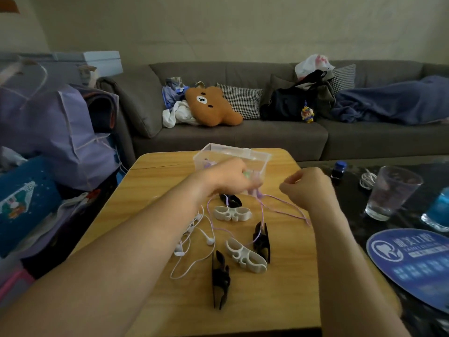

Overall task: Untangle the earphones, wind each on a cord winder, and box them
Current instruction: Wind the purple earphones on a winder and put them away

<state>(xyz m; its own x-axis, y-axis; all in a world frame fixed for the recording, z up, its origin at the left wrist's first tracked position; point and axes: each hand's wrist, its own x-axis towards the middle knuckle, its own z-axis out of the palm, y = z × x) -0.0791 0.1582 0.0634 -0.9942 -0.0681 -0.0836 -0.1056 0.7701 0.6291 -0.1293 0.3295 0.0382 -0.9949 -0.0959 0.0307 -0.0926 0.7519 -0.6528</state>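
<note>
On the wooden table [279, 300] my left hand [228, 176] grips the buds and upper part of the purple earphones [281, 207] just in front of the clear plastic box [257, 156]. My right hand [306, 186] is curled and pinches the purple cord to the right. The cord trails down over a black winder [262, 239]. White earphones [194, 239] lie tangled under my left forearm. Two white winders [232, 213] [245, 256] and two more black winders [220, 278] [230, 200] lie scattered around.
A drinking glass [391, 193], a small dark ink bottle [338, 171], a coiled white cable [367, 181], a blue container [439, 212] and a round blue fan [413, 261] sit on the dark table at right. A grey sofa [243, 139] is behind; bags stand left.
</note>
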